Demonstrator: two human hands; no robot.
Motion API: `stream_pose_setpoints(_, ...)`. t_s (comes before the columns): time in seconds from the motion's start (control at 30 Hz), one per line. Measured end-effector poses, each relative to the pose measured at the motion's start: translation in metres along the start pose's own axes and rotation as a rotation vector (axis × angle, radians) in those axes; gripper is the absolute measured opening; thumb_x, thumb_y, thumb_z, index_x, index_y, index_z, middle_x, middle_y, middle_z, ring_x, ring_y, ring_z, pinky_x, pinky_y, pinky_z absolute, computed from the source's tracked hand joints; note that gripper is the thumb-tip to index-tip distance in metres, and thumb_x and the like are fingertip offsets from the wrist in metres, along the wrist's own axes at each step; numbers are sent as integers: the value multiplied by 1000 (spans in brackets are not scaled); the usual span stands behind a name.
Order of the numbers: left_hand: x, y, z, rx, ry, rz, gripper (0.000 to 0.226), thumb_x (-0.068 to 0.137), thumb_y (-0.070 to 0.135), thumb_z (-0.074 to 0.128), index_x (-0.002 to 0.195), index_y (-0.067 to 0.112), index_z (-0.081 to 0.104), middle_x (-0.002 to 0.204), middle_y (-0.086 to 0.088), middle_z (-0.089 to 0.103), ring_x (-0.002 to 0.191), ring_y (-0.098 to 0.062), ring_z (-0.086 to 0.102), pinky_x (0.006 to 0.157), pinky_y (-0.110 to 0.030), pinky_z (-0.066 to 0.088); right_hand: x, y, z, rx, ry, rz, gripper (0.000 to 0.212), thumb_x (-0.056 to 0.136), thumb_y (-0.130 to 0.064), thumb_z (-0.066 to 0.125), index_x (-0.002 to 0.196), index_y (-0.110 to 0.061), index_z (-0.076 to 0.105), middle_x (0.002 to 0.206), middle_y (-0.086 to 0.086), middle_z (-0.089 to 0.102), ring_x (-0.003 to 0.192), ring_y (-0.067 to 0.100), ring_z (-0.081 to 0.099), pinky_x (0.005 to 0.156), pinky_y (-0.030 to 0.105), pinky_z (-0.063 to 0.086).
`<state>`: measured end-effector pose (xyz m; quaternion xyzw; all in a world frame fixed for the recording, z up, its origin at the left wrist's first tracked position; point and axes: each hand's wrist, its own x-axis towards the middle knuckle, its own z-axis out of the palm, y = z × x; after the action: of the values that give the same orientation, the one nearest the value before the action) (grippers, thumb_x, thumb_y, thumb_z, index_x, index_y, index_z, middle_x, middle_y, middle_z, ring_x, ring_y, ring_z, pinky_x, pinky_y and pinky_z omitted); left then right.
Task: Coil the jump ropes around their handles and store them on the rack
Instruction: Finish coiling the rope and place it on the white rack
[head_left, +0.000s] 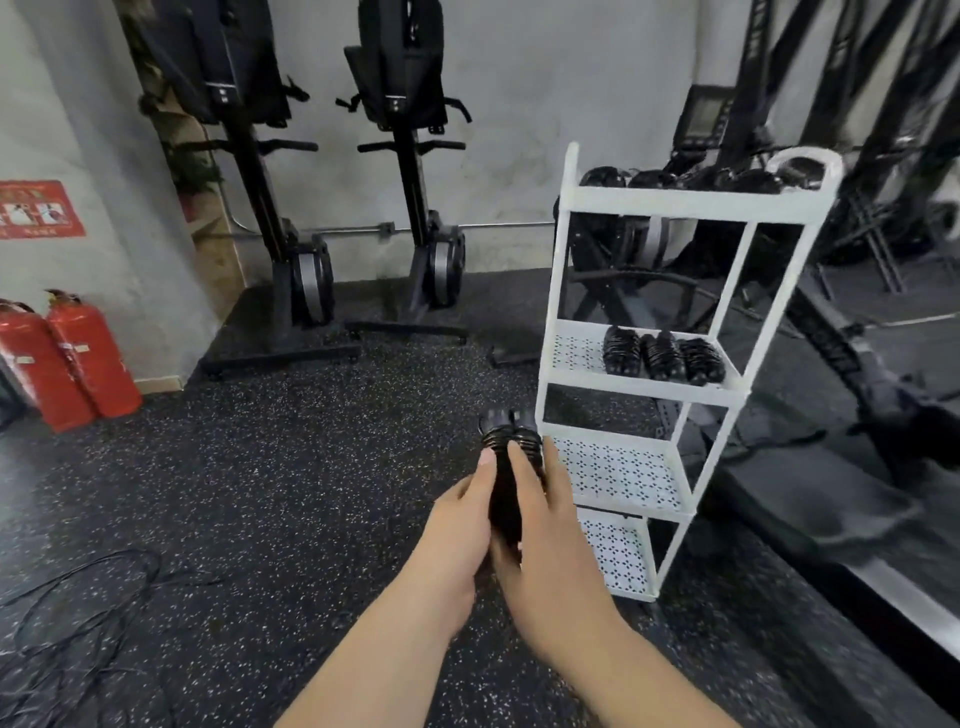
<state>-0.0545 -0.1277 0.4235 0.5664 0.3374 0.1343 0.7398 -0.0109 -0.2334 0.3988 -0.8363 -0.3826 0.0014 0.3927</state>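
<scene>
bare lower shelves (618, 475) of rack (563, 291), three coiled bundles (662, 356) filling middle shelf

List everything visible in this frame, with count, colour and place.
coiled jump rope: one, black, held in front of the rack
rack: one, white, four shelves, right of centre
shelved ropes: three, black, second shelf
top-shelf ropes: black, count unclear
loose ropes: black, floor, lower left
fire extinguishers: two, red, left wall
rowing machines: two, black, upright at back wall
sign: one, red, left wall
left hand, right hand: both gripping the coiled jump rope
</scene>
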Motion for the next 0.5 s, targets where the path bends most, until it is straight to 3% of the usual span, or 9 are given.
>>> stream_pose_setpoints(0.1,6,12,25,44,-25,21,43,106,60,53,120,27,75,100,9,82,101,-10,76,80,-28,56,10,9,-18,-37,47,20,88,106,-27,60,168,-46,0,173,-17,-25,164,15,7,129,40,32)
stream_pose_setpoints(0.2,9,28,48,106,-95,42,39,108,62,44,111,32,68,98,16,76,95,-1,71,71,-20,52,30,17,-33,-75,52,82,91,103,-14,60,168,-43,3,174,-9,-24,165,22,5,130,42,27)
stream_pose_setpoints(0.33,20,49,73,159,-161,87,34,108,66,38,116,43,61,100,24,70,94,7,66,70,-18,51,72,37,-50,-46,135,87,77,96,-13,64,165,-22,31,171,14,20,156,34,28,123,38,31)
stream_pose_setpoints(0.4,35,54,82,202,-159,120,37,107,69,35,117,44,60,107,22,70,101,0,67,74,-26,58,96,47,-58,-26,146,144,70,97,-19,61,162,-15,36,166,18,26,151,39,33,121,43,34)
stream_pose_setpoints(0.5,61,58,91,335,-158,187,81,86,93,29,134,39,64,134,10,69,121,-16,67,97,-48,61,133,64,-69,-95,138,176,69,101,-20,60,164,-13,31,169,20,17,153,43,28,121,49,32)
